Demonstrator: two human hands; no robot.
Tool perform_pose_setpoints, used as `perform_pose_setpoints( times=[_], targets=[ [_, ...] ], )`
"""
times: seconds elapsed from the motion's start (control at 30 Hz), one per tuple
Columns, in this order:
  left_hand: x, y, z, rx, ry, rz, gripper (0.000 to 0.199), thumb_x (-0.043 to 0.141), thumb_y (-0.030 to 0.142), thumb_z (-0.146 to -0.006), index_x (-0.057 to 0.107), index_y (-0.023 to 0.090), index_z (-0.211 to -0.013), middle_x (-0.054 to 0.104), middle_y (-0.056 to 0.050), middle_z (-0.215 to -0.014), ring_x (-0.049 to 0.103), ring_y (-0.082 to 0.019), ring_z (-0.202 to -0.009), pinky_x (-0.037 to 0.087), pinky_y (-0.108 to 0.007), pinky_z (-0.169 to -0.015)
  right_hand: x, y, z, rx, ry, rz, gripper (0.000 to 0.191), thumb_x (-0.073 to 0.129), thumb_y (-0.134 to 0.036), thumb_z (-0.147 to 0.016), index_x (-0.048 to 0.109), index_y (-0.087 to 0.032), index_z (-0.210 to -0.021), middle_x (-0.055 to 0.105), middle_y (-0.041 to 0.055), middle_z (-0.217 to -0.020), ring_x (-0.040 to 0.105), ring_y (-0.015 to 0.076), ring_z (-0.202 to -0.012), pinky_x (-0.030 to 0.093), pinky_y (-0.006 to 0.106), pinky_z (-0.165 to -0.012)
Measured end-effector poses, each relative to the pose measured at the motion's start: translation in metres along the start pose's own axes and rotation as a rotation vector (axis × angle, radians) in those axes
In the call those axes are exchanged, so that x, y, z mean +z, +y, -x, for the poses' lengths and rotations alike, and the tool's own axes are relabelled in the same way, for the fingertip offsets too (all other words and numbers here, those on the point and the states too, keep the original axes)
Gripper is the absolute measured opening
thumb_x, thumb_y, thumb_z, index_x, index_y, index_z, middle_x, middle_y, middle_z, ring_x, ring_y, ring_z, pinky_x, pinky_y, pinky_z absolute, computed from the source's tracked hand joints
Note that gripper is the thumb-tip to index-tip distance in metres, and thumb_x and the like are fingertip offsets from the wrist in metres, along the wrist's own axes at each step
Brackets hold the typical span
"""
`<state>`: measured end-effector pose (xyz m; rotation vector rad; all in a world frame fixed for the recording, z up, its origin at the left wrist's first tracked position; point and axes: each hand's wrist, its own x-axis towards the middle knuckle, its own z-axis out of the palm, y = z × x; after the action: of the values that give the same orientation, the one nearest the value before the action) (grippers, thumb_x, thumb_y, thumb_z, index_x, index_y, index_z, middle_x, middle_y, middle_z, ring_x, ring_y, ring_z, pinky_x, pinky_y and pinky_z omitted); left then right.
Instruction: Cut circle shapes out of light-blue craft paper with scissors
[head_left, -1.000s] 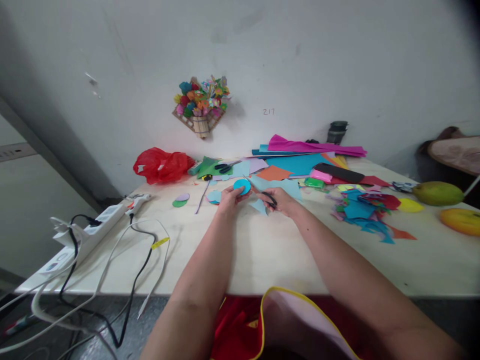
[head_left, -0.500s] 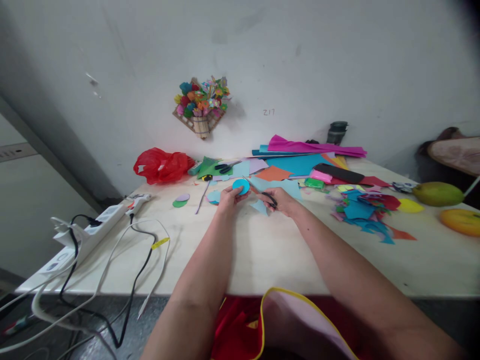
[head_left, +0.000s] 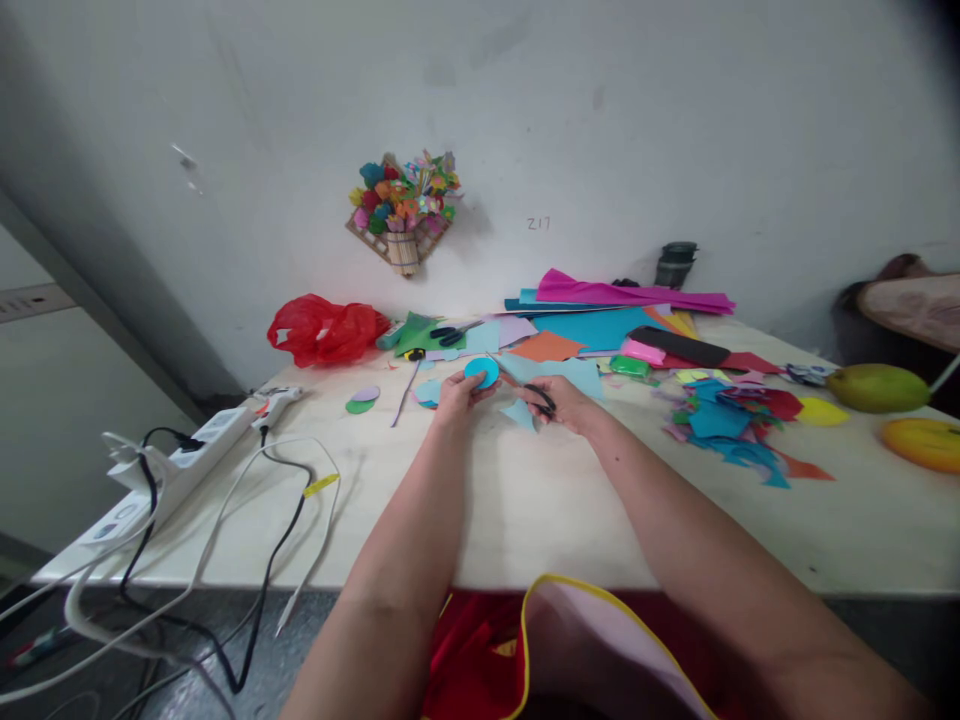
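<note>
While the left hand (head_left: pixel 456 395) pinches a blue disc (head_left: pixel 486 374) between thumb and fingers, the right hand (head_left: pixel 566 402) is closed around the dark handles of a pair of scissors (head_left: pixel 546 398). The two hands are near each other but apart, above the middle of the table (head_left: pixel 555 510). The thumb covers one part of the disc, and whether it is one layer or several, I cannot tell. The scissors' blades are thin and hard to make out; I cannot say if they touch the disc. A light-blue sheet (head_left: pixel 585 374) lies partly hidden behind the right hand, and some paper circles (head_left: pixel 427 393) are partly covered by the left. The orange fruit (head_left: pixel 924 443) is cut off at the right edge.
</note>
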<state>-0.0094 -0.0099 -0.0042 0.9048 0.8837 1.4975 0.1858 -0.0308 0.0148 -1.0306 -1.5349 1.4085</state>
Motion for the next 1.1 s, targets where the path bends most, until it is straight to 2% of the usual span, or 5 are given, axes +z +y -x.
perform_pose_setpoints(
  times=[0.17,0.37,0.53,0.73,1.1],
  targets=[
    [-0.0002,-0.0032,-0.0025,0.022,-0.035,0.003,0.026,0.083,0.023,-0.064,0.074,0.012,-0.086,0.078,-0.011,-0.085,0.077,-0.026,-0.081,0.063,-0.038,-0.083,0.0011,-0.0052,0.004,0.03,0.005,-0.008,0.038,0.084,-0.043,-0.065,0.055,-0.017,-0.061,0.054,-0.0015,-0.049,0.041,0.0066,-0.036,0.025,0.021,-0.032],
    [0.0013,-0.0052,-0.002,0.02,-0.035,0.005,0.026,0.084,0.023,-0.064,0.073,0.011,-0.085,0.077,-0.012,-0.085,0.077,-0.029,-0.088,0.062,-0.041,-0.087,0.0027,-0.008,0.0057,0.042,0.016,-0.006,0.037,0.084,-0.04,-0.066,0.056,-0.017,-0.063,0.056,-0.0011,-0.049,0.042,0.0067,-0.034,0.019,0.02,-0.03],
    [0.0032,-0.0021,0.001,0.016,-0.048,-0.004,0.025,0.082,0.023,-0.064,0.074,0.011,-0.085,0.078,-0.013,-0.087,0.077,-0.029,-0.09,0.062,-0.04,-0.086,0.0028,-0.0075,0.006,0.013,0.002,0.003,0.038,0.084,-0.042,-0.066,0.056,-0.016,-0.063,0.056,-0.001,-0.049,0.043,0.006,-0.034,0.017,0.019,-0.03],
    [0.004,-0.0029,0.0004,0.021,-0.064,-0.004,0.027,0.083,0.024,-0.063,0.074,0.011,-0.084,0.077,-0.012,-0.085,0.076,-0.026,-0.081,0.063,-0.037,-0.082,0.0025,-0.0057,0.004,0.008,0.001,0.004,0.042,0.084,-0.046,-0.066,0.055,-0.017,-0.062,0.056,-0.0013,-0.049,0.044,0.0056,-0.034,0.017,0.017,-0.029],
    [0.0084,0.0005,0.0053,0.017,-0.068,0.036,0.022,0.084,0.02,-0.065,0.073,0.01,-0.081,0.076,-0.011,-0.082,0.076,-0.025,-0.077,0.062,-0.039,-0.084,0.0024,-0.0053,0.0032,0.008,0.013,-0.016,0.039,0.084,-0.042,-0.067,0.056,-0.016,-0.063,0.056,-0.0006,-0.049,0.043,0.0057,-0.033,0.017,0.018,-0.029]
  ],
)
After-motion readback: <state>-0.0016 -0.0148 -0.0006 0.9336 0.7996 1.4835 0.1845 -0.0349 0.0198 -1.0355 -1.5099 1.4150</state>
